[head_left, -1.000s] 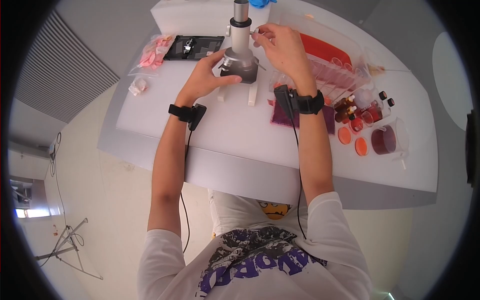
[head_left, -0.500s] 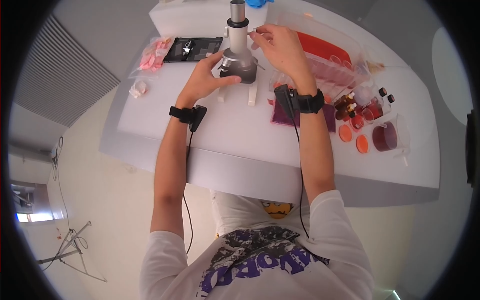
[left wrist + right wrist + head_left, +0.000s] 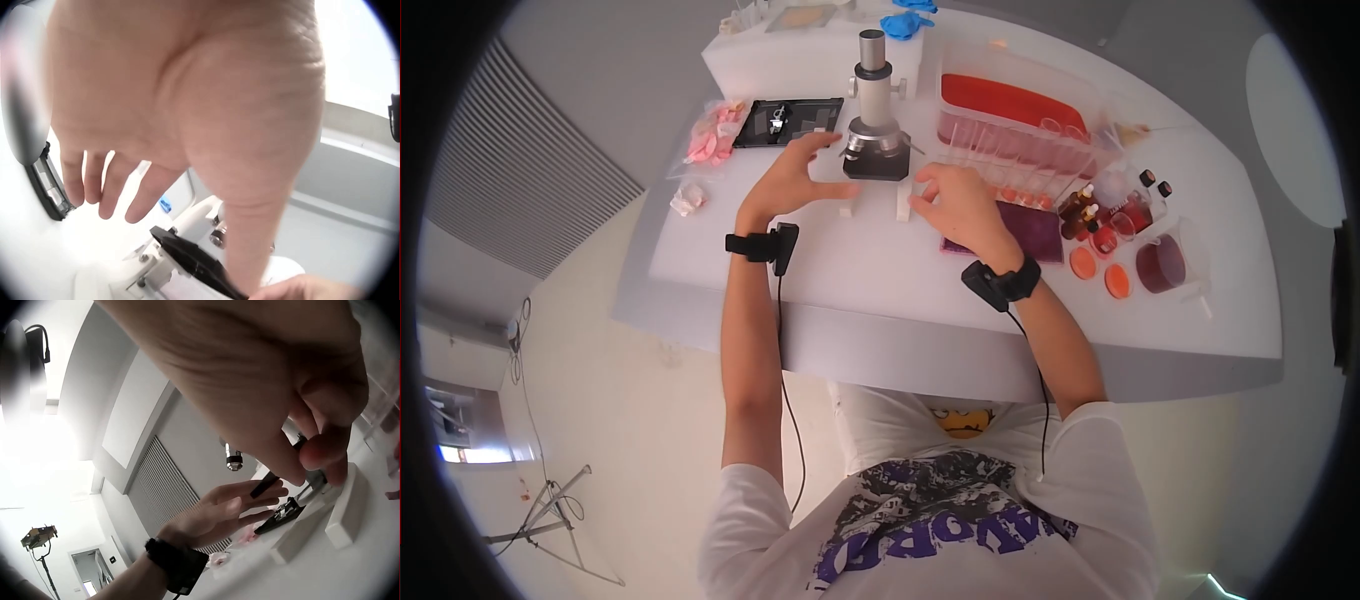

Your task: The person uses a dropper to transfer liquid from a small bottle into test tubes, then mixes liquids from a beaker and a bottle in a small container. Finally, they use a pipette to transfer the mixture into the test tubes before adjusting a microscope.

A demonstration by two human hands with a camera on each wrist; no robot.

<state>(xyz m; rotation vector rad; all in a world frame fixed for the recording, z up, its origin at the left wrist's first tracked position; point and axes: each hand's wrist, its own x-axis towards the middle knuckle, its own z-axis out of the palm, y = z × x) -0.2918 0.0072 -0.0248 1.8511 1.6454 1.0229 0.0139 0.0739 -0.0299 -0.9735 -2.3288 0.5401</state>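
A microscope (image 3: 876, 98) with a grey-white tube and black stage (image 3: 876, 164) stands upright on two pale feet. My left hand (image 3: 788, 182) is just left of it, fingers extended and thumb spread toward the left foot. The left wrist view shows its open palm (image 3: 181, 94) above the stage, with nothing in it. My right hand (image 3: 962, 208) hovers by the microscope's right foot, fingers loosely bent and holding nothing. Part of the stage is hidden behind its fingers (image 3: 328, 450) in the right wrist view.
A black slide case (image 3: 790, 124) and a bag of pink pieces (image 3: 715, 133) lie at left. At right are a tub of red liquid (image 3: 1015, 105), test tubes (image 3: 1025, 165), a purple pad (image 3: 1032, 232), dropper bottles (image 3: 1078, 215) and a beaker (image 3: 1165, 262).
My right hand has let go of the knob on the microscope's right side and come down toward the foot. My left hand has drawn slightly left, away from the microscope.
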